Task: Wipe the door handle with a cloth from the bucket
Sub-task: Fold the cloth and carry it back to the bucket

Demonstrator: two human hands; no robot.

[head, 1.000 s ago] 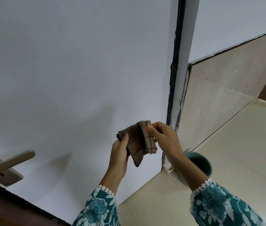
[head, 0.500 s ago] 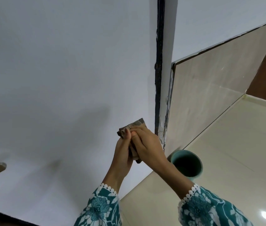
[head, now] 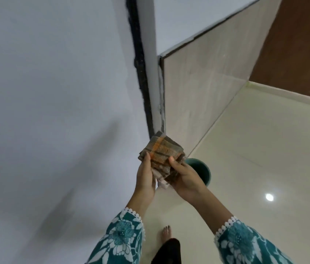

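A folded brown checked cloth with an orange stripe is held up in front of me between both hands. My left hand grips its left edge with the thumb on top. My right hand holds its right and lower side. A teal bucket stands on the floor just behind my right hand, partly hidden by it. The white door fills the left half of the view. Its handle is out of view.
The door's dark edge and the white frame run down the middle. A beige tiled wall and glossy cream floor lie to the right. A brown panel is at top right. My bare foot is on the floor below.
The view has swung right, so the door handle has left the frame on the left. The cloth, hanging loose a second ago, is now folded into a thick pad between both hands.
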